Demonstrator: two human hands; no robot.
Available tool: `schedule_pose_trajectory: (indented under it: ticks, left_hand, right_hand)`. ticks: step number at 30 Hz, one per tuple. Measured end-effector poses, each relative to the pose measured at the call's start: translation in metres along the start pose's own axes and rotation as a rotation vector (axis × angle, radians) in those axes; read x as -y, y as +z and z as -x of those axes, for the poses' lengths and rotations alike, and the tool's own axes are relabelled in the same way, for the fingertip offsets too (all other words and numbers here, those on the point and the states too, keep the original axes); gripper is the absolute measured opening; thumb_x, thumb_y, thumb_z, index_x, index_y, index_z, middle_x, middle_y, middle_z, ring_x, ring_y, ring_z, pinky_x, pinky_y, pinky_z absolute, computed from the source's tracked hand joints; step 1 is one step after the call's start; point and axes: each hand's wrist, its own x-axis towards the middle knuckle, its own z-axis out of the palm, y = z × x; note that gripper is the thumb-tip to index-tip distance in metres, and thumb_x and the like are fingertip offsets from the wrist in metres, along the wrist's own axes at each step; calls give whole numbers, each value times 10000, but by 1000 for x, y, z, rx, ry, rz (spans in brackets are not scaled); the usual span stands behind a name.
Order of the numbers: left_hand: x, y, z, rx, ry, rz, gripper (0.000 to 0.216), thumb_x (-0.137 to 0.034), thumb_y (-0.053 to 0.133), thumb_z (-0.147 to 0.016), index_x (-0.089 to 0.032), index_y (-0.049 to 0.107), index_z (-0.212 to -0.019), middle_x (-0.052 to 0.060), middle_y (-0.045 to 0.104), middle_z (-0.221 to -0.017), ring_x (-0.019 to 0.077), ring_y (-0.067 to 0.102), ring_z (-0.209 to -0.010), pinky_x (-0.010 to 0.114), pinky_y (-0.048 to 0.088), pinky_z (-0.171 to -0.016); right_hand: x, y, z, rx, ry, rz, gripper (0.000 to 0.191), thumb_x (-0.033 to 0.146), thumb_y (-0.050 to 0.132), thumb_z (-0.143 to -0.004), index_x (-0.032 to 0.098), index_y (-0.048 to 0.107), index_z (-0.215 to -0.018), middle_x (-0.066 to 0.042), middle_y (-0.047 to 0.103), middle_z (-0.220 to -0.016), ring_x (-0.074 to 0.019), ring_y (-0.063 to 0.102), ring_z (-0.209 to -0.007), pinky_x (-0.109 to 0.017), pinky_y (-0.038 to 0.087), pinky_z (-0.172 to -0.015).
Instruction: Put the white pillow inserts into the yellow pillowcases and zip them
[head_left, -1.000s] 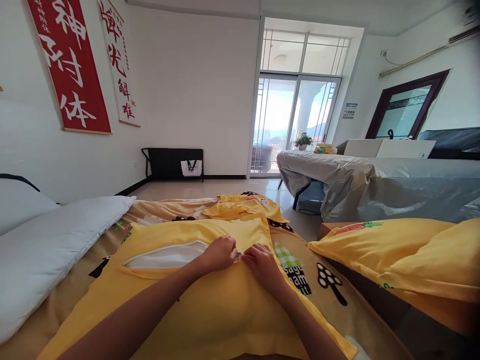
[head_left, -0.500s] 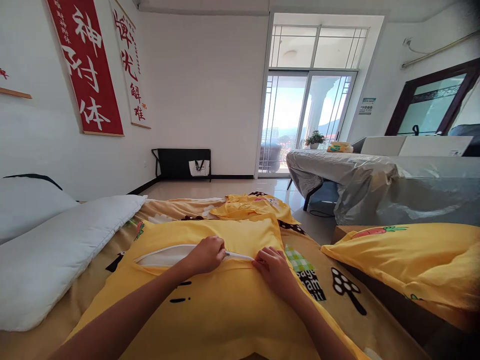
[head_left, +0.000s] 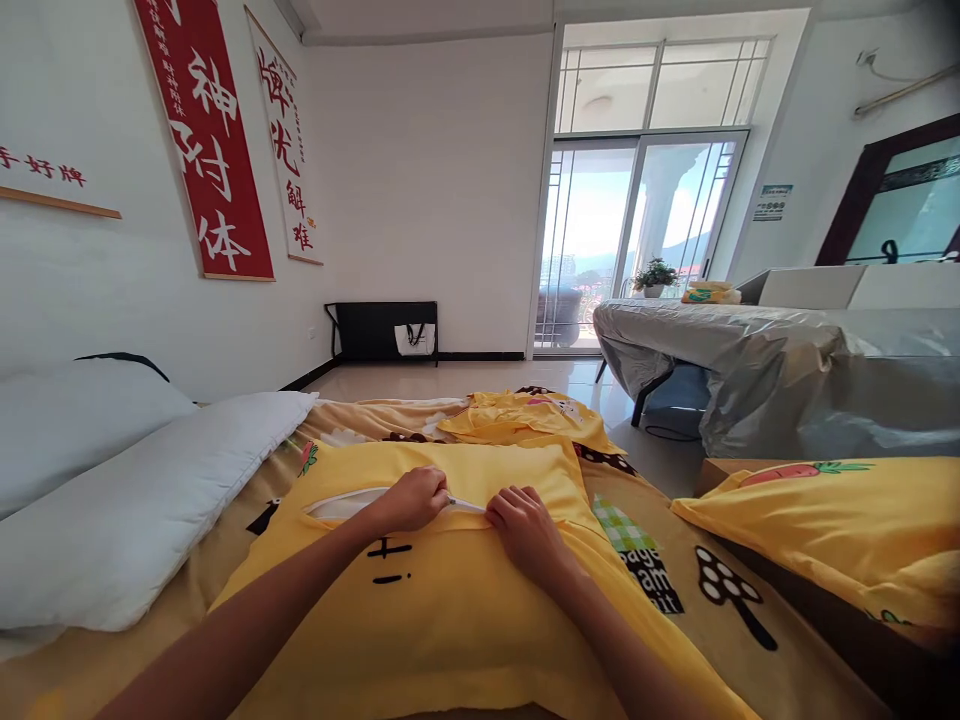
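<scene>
A yellow pillowcase (head_left: 465, 620) with black print lies in front of me on the bed, its zip slit running across the upper part. White filling (head_left: 346, 503) shows through the open left stretch of the slit. My left hand (head_left: 415, 498) is closed at the slit, with the small metal zip pull peeking out at its fingertips. Between both hands runs a short white strip of zip (head_left: 469, 506). Just right of it, my right hand (head_left: 527, 530) pinches the zip edge of the pillowcase, fingers bent and pressed together.
White pillows (head_left: 187, 490) lie at the left. Another yellow cloth (head_left: 525, 415) rests beyond the pillowcase on the patterned blanket (head_left: 675, 640). A yellow pillow (head_left: 840, 520) with a carrot print sits at the right. Behind it stands a plastic-covered table (head_left: 780, 350).
The view has turned slightly left. My left hand has slid left along the slit, and less white filling shows. My right hand has also shifted left, narrowing the gap between the hands.
</scene>
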Motion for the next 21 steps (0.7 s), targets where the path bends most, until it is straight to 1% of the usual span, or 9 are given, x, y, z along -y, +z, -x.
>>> schedule_pose_trajectory:
  ticks: [5,11,15,18,21]
  left_hand:
    - [22,-14,20,5,-28,38,137,-210,450,-798,-170,515,-684,23,592,-763,147,512,-703,239,351,-621]
    - [47,-16,37,-27,-58,93,178,-243,403,-808,-173,501,-677,23,576,-748,150,508,-696,248,352,-634]
    - [57,-16,46,-53,-74,123,193,-276,405,-818,-178,503,-683,19,573,-746,153,512,-690,252,361,-623]
    - [55,-10,50,-131,-80,65,216,-289,390,-861,-178,517,-726,38,581,-791,165,528,-733,268,388,-674]
    - [49,-5,51,-180,-72,-52,227,-255,351,-899,-173,538,-800,70,586,-902,174,544,-771,283,401,-702]
  right_hand:
    - [2,-4,3,-17,-54,0,221,141,468,-916,196,574,-731,-15,615,-741,-144,538,-721,-298,315,-709]
    - [4,-8,2,24,-55,68,191,121,497,-886,198,580,-732,-24,626,-756,-169,531,-745,-323,292,-718]
    - [7,-12,-5,25,-36,64,214,116,481,-879,199,584,-711,-32,627,-742,-170,534,-729,-332,293,-723]
    - [29,-14,-20,-43,-53,-22,237,98,440,-894,208,622,-791,-35,647,-783,-160,551,-765,-323,304,-739]
    - [67,-5,-38,-88,-140,-75,176,133,474,-899,216,628,-879,-32,649,-807,-165,546,-792,-322,313,-739]
